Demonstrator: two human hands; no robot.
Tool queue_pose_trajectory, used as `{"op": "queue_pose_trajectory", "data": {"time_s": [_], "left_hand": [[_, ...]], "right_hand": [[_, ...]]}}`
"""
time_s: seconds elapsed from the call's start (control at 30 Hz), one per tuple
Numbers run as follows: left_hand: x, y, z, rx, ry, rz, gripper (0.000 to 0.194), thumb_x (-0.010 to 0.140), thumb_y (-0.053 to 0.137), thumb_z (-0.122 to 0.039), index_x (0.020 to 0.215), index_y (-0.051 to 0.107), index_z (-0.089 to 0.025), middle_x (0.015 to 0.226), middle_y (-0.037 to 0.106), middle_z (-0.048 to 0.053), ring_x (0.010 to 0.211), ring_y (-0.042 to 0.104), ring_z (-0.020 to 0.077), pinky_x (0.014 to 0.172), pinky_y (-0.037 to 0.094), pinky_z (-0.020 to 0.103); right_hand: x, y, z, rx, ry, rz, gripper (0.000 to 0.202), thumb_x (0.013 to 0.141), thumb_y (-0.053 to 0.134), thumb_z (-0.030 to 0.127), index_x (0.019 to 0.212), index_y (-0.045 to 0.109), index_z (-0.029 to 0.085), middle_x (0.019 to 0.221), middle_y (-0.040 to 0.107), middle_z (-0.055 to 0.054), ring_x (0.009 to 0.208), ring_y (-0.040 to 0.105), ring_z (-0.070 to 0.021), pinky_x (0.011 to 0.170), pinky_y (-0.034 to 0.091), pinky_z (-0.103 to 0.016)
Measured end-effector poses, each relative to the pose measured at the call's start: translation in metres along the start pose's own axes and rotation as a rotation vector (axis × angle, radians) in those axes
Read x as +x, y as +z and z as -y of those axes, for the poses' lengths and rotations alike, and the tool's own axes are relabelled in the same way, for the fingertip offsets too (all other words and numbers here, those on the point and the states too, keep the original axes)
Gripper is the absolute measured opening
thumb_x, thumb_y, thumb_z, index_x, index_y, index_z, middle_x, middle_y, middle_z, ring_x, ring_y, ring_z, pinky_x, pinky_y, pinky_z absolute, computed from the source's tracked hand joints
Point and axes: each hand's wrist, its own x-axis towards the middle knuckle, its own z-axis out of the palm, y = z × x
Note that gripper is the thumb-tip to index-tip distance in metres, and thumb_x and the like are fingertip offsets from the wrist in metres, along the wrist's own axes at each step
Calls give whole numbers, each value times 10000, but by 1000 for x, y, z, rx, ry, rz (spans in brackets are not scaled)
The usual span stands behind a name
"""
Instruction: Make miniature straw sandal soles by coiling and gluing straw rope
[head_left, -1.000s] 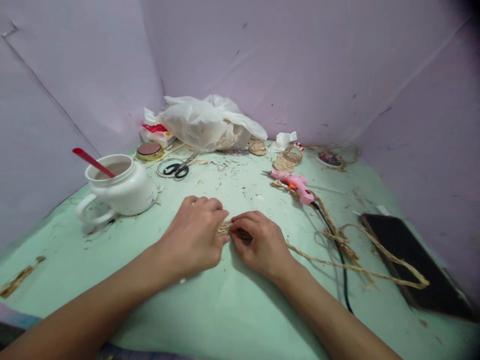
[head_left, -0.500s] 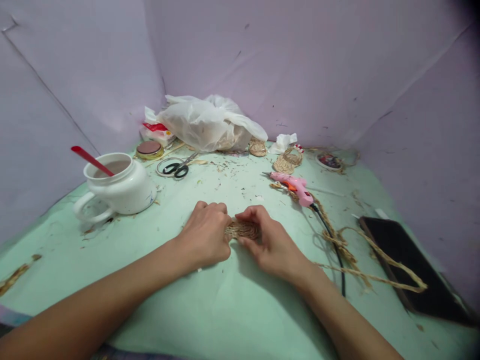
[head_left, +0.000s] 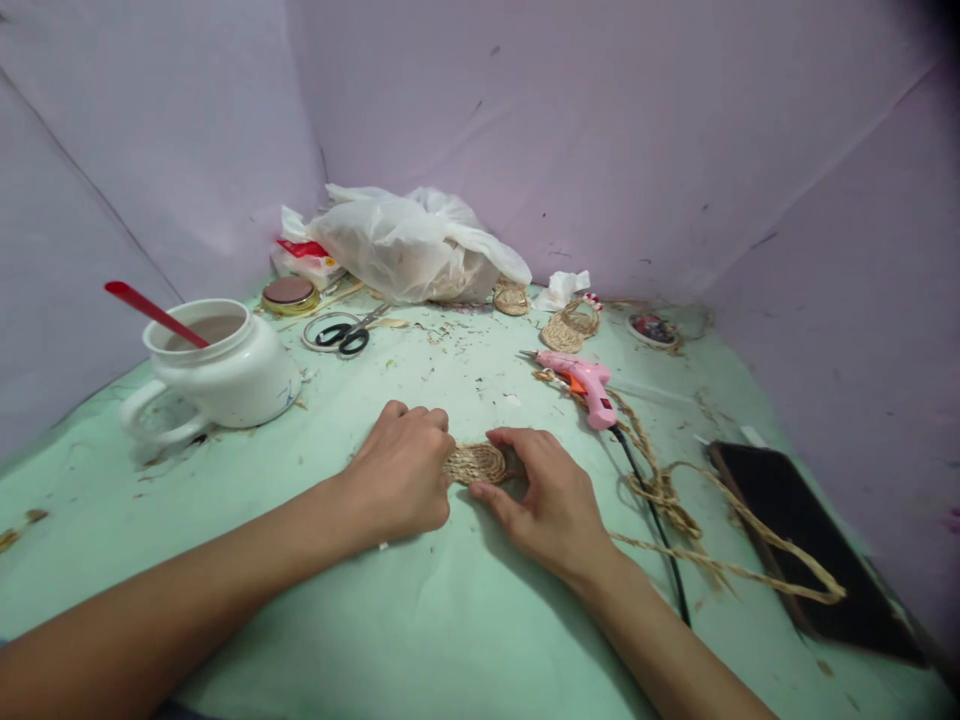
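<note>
A small oval piece of coiled, braided tan fibre (head_left: 477, 464) lies on the green table cover between my hands. My left hand (head_left: 409, 470) is closed over the piece's left end and hides it. Around the right end curve the fingers and thumb of my right hand (head_left: 541, 490), parted on either side of it. Whether those fingertips touch the piece is hard to tell. Beyond my right hand rests a pink glue gun (head_left: 589, 380) with an orange trigger. Its black cord runs past a tangle of braided fibre cord (head_left: 667, 495).
At the left stands a white mug (head_left: 225, 370) with a red-handled utensil. Scissors (head_left: 352, 335), a round tin (head_left: 290, 295) and a plastic bag (head_left: 412, 250) are farther back. A woven slipper-like piece (head_left: 568, 328) lies behind the glue gun, and a dark phone (head_left: 810, 550) at the right.
The fingers of my right hand have spread and shifted slightly right, so more of the coiled piece shows. The whole view has shifted a little. My left hand keeps its closed shape.
</note>
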Motion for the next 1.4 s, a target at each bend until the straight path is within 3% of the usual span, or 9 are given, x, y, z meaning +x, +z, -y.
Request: {"op": "queue_pose_trajectory", "data": {"time_s": [0.17,0.37,0.57,0.73,0.93,1.1,1.23,1.4], "left_hand": [[0,-3,1,-26,4,55,152,760,557,-268,742,670,-168,871,611,74,791,569,210,834,384,419],[0,0,-1,20,-8,25,204,804,517,-267,732,667,-148,887,621,95,778,564,217,814,368,431],[1,4,-2,12,-11,9,171,793,536,-250,739,663,-149,877,624,89,793,564,226,796,359,429],[2,5,0,11,3,0,159,797,552,-266,775,665,-156,875,622,79,807,561,228,802,353,427],[1,1,3,14,49,14,159,794,551,-275,771,658,-159,892,620,77,842,574,237,819,357,423],[-1,5,4,5,37,-25,155,769,518,-222,802,660,-170,874,612,83,840,569,239,807,367,424],[-3,3,5,-22,50,-21,158,784,506,-245,818,648,-184,878,602,79,847,562,236,805,368,425],[-3,0,6,-51,44,28,124,717,516,-188,738,638,-187,848,592,72,803,558,223,793,385,413]], "right_hand": [[4,6,2,13,110,31,317,707,700,297,973,573,182,908,652,-70,831,561,-247,714,454,-397],[7,1,1,13,84,100,305,721,689,278,983,567,181,934,641,-75,854,540,-249,741,441,-414],[6,-5,-8,199,90,129,366,708,682,262,1045,558,195,1017,637,-76,926,566,-237,806,458,-416],[8,1,-3,54,86,123,244,736,656,241,966,593,190,958,645,-77,881,552,-250,782,445,-440],[9,-3,9,-73,10,180,292,751,594,146,1041,582,169,1060,609,-114,952,511,-277,805,447,-455],[15,0,17,31,-145,113,261,744,592,146,1000,581,194,1055,624,-98,967,536,-251,844,451,-420],[16,9,14,185,-71,99,207,693,568,110,873,553,210,888,639,-54,842,578,-202,744,489,-342],[14,13,13,220,-49,50,178,663,545,89,791,556,214,844,651,-55,811,590,-198,711,496,-323]]}}
